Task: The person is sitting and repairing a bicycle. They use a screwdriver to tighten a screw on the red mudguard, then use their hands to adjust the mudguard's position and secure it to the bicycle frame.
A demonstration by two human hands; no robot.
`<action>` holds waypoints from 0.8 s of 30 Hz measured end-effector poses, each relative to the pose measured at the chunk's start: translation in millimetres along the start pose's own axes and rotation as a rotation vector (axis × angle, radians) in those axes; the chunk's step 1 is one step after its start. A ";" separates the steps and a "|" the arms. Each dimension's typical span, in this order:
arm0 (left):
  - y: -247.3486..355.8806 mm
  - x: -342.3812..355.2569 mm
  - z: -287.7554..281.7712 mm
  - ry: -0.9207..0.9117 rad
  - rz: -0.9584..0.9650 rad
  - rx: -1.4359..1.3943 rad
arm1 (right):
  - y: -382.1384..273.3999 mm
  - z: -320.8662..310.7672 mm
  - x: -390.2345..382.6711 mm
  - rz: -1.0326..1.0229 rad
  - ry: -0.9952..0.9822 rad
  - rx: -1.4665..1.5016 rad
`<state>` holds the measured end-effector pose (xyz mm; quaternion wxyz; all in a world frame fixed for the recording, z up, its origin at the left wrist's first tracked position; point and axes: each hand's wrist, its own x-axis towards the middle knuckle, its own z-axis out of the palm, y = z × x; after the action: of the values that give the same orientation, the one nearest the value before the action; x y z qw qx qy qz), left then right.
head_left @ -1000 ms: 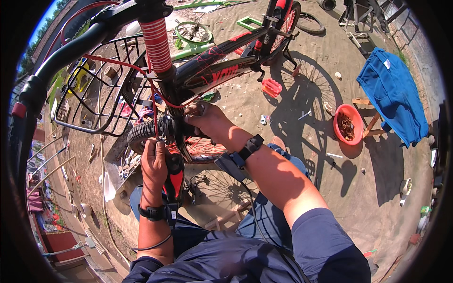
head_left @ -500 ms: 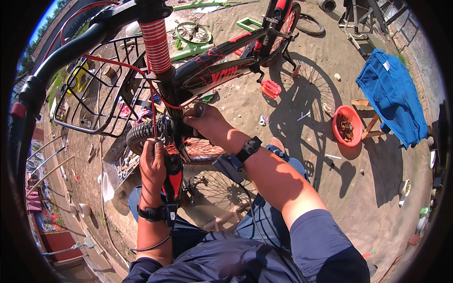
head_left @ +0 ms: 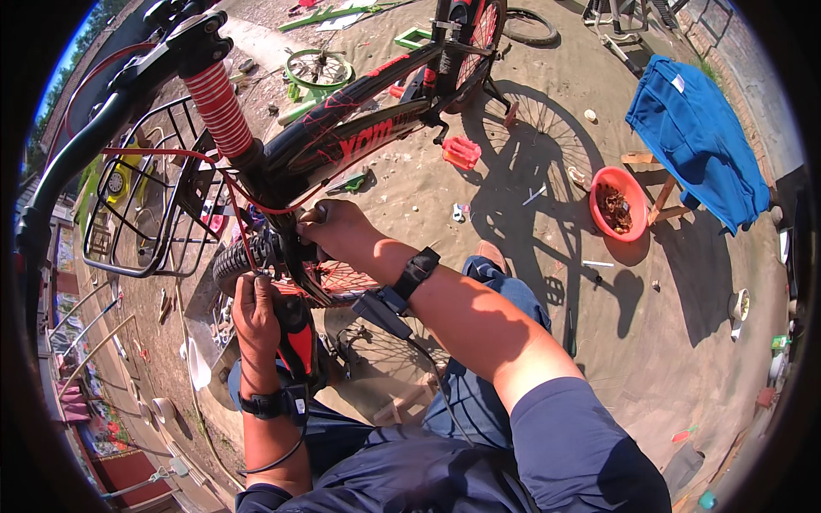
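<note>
A black and red bicycle [head_left: 346, 137] stands in front of me, its red cables running down past the head tube to the front fork. My left hand [head_left: 256, 321] is closed, fingertips pinched at the lower end of a red cable [head_left: 237, 214] beside the front tire [head_left: 229, 267]. Across the fork [head_left: 305, 278], my right hand [head_left: 340, 232] is closed with curled fingers against the brake area; what lies within them is hidden. Below the left fingers, a black and red fender [head_left: 296, 335] shows between my knees.
A black wire basket [head_left: 162, 201] hangs at the bicycle's front. On the right are a red bowl [head_left: 596, 214] of brown bits and a blue cloth [head_left: 697, 141] over a wooden stool. A red pedal [head_left: 462, 153], a green wheel rim [head_left: 318, 69] and a loose tire [head_left: 532, 28] are farther off.
The whole view has shifted, so the bicycle and both hands appear farther left. My left fingers remain at the red cable and my right hand remains at the fork.
</note>
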<state>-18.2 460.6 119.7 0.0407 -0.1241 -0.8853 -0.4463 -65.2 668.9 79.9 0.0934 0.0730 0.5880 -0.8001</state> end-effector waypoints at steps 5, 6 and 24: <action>-2.8 1.1 1.1 -0.001 -0.017 -0.036 | 7.7 2.0 4.0 -0.084 0.066 -0.049; 0.1 0.7 2.4 0.000 -0.031 -0.047 | 10.0 -0.3 4.2 -0.079 0.060 -0.027; -2.7 0.1 -1.6 -0.011 -0.067 -0.044 | 11.0 -1.9 6.7 -0.046 0.021 -0.008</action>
<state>-19.1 457.8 118.5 0.0179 -0.0975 -0.8792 -0.4660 -69.1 667.1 67.6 0.0692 0.0675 0.5936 -0.7990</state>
